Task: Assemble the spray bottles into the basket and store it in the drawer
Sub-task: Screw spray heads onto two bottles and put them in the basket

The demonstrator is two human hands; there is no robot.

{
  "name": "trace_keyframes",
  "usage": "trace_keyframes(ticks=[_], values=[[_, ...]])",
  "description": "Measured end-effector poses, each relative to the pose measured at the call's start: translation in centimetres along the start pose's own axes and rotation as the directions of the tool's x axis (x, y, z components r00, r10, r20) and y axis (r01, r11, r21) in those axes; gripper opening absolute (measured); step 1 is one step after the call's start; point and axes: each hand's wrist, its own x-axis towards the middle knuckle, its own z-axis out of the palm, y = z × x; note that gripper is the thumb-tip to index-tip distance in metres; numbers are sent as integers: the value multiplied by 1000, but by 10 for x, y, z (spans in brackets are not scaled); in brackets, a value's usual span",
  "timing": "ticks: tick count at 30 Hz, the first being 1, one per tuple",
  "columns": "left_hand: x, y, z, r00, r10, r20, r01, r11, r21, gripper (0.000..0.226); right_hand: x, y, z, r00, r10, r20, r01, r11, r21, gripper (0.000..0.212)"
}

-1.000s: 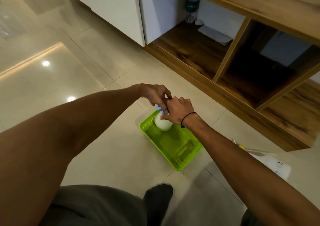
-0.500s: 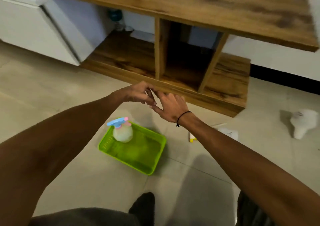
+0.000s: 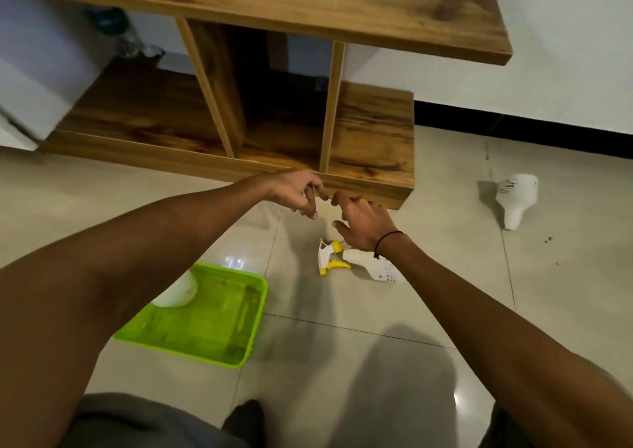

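Spray bottles are what we look for, but we go by size, starting with the wooden shelf unit (image 3: 373,132) that fills the top of our view, its open compartments facing us above the tiled floor (image 3: 394,310). Below it to our left, the green basket (image 3: 239,341) sits on the floor, and we see a white bottle body (image 3: 178,293) standing in its far corner, partly hidden by our left forearm. Well apart to the right, a white capless bottle (image 3: 517,197) lies on its side. Nearer us lies a white spray bottle with a yellow trigger head (image 3: 329,255), on its side just under our right wrist. Our right hand (image 3: 366,224) hovers above it, fingers spread and relaxed, holding nothing. Our left hand (image 3: 294,190) hangs close beside it, fingers loosely curled and empty. A thin black band (image 3: 387,238) circles our right wrist.
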Motion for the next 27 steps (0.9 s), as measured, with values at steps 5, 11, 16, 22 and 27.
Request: trace_keyframes(ticks=[5, 11, 16, 22, 27], values=[[23, 15, 13, 998, 15, 57, -18, 999, 49, 52, -17, 34, 15, 981, 51, 189, -29, 993, -115, 53], [36, 19, 25, 995, 10, 98, -21, 994, 105, 48, -35, 47, 47, 906, 175, 386, -52, 950, -309, 64], [36, 18, 31, 994, 2, 113, -16, 992, 125, 46, -42, 51, 60, 887, 244, 393, -115, 940, -322, 49], [36, 23, 35, 990, -16, 140, -1, 993, 120, 53, -43, 57, 51, 904, 297, 306, -284, 955, -89, 52], [39, 27, 40, 983, -68, 169, 56, 996, 74, 88, -28, 55, 30, 886, 415, 209, -460, 842, 282, 41]])
